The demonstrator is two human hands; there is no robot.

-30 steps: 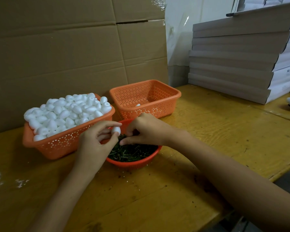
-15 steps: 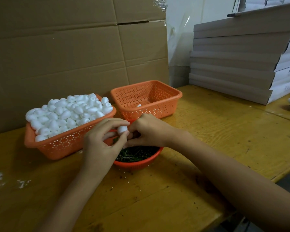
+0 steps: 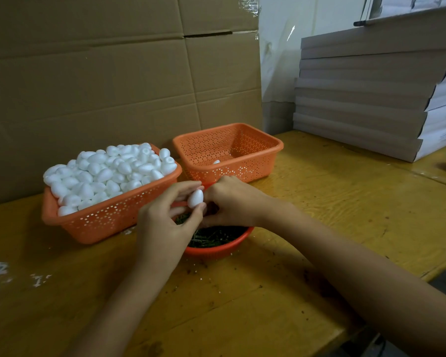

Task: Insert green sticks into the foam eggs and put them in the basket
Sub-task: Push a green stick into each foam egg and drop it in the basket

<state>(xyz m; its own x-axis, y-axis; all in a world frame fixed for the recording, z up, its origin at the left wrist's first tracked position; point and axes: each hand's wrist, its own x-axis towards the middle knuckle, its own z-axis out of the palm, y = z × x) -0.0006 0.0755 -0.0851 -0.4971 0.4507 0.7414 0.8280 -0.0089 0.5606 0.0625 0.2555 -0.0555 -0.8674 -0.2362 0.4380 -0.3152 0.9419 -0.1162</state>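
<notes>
Now the left hand (image 3: 165, 222) has lifted the foam egg (image 3: 195, 198) clear of the red bowl (image 3: 216, 249) of green sticks (image 3: 214, 237), thumb and fingertips pinching it at centre frame. The right hand (image 3: 232, 199) has closed in against it, fingers curled; whether they hold a stick I cannot tell. Insertion looks imminent. Just above the knuckles, the basket (image 3: 276, 148) sits nearly empty, open-topped, with a short clear path to it.

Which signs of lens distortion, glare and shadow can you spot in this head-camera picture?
Head view: wide-angle bending tilts the stacked boxes at the right edge; soft sheen on the table; a bright streak on the wall; the inside of the bowl is dark; the egg in the left hand is sharp.
</notes>
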